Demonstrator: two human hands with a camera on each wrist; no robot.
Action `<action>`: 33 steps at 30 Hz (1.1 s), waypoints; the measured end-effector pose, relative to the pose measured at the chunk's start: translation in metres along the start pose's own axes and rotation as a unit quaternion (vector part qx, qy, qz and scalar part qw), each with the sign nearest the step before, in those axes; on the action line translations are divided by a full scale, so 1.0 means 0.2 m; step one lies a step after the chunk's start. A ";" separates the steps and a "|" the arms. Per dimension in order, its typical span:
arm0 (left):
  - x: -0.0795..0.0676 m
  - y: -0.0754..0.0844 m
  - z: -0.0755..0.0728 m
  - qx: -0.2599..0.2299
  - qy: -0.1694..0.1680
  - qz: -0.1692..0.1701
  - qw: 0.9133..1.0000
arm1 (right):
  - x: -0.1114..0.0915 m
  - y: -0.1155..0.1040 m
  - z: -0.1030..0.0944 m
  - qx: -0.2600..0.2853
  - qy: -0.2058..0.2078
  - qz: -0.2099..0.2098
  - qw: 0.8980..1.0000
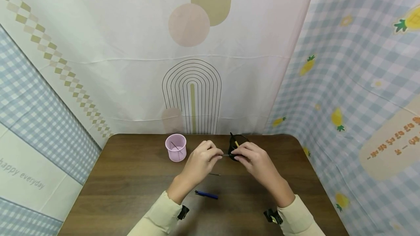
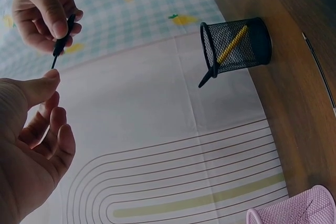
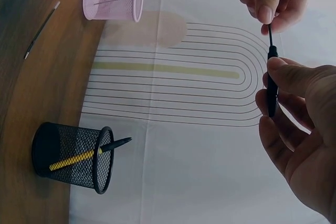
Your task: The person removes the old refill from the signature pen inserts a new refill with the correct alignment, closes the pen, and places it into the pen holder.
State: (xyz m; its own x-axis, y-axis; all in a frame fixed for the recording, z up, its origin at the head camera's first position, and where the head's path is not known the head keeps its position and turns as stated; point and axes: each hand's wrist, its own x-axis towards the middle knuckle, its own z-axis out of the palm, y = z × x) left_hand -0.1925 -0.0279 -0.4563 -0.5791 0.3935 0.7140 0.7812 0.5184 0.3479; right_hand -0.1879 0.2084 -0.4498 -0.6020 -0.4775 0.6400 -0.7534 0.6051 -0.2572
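Observation:
My left hand [image 1: 201,161] pinches the end of a thin dark pen refill [image 3: 270,36] between thumb and fingertip. From the other side my right hand [image 1: 260,163] grips a black pen barrel [image 3: 272,90], and the refill sticks out of its end toward the left hand. Both hands hold these in the air over the back of the table, in front of a black mesh cup [image 3: 73,153]. In that cup leans a yellow and black pen [image 3: 73,159]. Another thin refill [image 2: 318,69] lies on the tabletop, with a blue pen [image 1: 206,195] nearer the front.
A pink mesh cup [image 1: 176,154] with thin sticks inside stands at the back left of the brown wooden table [image 1: 131,177]. Behind the table hangs a white patterned cloth [image 1: 137,83], and a checked cloth [image 1: 331,83] hangs at the right.

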 end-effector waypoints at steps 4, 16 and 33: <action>0.00 0.00 0.01 0.002 -0.003 -0.002 1.000 | 0.00 0.00 0.00 -0.008 -0.004 0.001 1.000; 0.00 0.00 0.02 0.004 -0.010 -0.005 1.000 | 0.00 0.00 0.01 -0.020 0.013 -0.014 1.000; 0.00 0.00 0.03 0.008 -0.002 0.009 1.000 | 0.00 0.00 0.01 -0.018 0.016 -0.018 1.000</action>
State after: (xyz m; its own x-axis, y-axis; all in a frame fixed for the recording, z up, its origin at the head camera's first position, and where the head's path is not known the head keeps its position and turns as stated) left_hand -0.1948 -0.0227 -0.4604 -0.5657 0.4055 0.7180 0.7880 0.5226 0.3256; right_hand -0.1886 0.2069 -0.4521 -0.5659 -0.4786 0.6713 -0.7638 0.6110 -0.2082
